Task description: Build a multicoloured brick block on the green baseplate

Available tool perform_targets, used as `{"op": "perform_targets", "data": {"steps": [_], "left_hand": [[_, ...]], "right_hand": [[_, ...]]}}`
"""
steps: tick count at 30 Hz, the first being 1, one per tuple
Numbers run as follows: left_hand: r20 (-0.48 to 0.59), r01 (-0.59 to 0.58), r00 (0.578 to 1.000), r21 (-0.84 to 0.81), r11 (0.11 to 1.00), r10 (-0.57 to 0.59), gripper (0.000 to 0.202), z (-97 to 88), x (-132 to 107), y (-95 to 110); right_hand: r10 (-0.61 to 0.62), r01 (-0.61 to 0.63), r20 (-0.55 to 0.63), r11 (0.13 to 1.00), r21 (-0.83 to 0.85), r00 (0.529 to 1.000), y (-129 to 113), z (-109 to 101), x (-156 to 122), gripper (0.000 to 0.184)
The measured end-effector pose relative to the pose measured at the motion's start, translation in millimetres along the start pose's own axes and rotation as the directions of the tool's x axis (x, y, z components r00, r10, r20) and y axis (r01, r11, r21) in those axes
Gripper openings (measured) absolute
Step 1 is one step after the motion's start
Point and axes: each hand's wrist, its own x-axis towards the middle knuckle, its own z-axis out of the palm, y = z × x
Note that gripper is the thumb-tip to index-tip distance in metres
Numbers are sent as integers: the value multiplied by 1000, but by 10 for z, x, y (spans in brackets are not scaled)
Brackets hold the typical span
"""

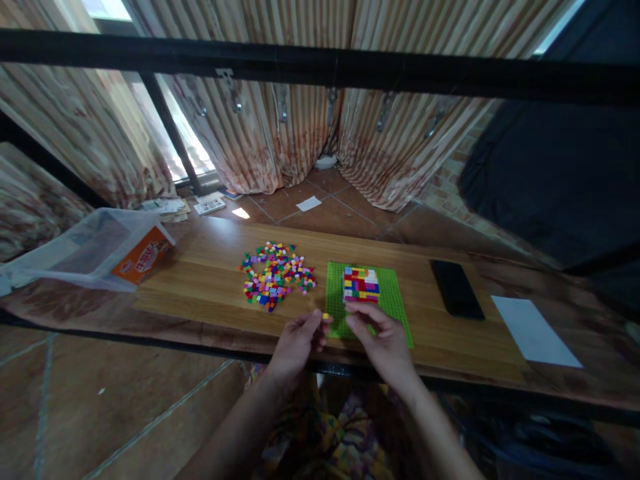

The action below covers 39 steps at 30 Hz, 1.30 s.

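Barely discernible, tiny yellow brick [326, 316] pinched by left hand [295, 343]

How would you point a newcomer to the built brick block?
On the wooden board, find the green baseplate right of the loose brick pile. The block stands on it. Unlike the scattered pile, its multicoloured bricks are stacked into one solid mass.

Brick pile [277, 275] left of baseplate [393, 300]; block stack [361, 284] on it; phone [456, 288], probably, right.
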Motion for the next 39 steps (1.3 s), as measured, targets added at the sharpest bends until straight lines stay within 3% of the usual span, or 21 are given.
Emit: {"op": "perform_targets", "data": {"steps": [7,13,19,23,25,27,30,34,39], "left_hand": [[128,90,989,-135,987,-72,39,119,-150,103],[172,48,985,-121,991,-27,35,101,-166,119],[162,27,987,-74,997,-15,35,107,-162,82],[37,-105,994,202,974,99,31,-23,-29,39],[-33,-219,967,393,893,252,25,-151,88,20],[-73,-288,911,594,751,406,20,-288,217,15],[-16,-320,828,806,498,560,19,-435,391,36],[87,-283,797,928,243,598,27,-473,540,80],[115,-182,801,982,56,587,27,-456,656,53]], "right_hand": [[-140,140,52,990,-9,989,-108,130,-98,15],[-148,146,65,989,36,987,-185,108,-136,9],[-4,0,29,987,159,1000,-148,57,-181,10],[173,-141,-124,962,233,977,-1,-119,-115,21],[211,-156,-208,955,251,955,100,-247,-29,24],[224,-157,-273,956,248,936,202,-377,83,26],[221,-175,-343,971,160,913,332,-535,281,30],[148,-149,-339,989,23,929,475,-649,582,35],[112,-112,-241,994,13,964,591,-686,939,29]]}}
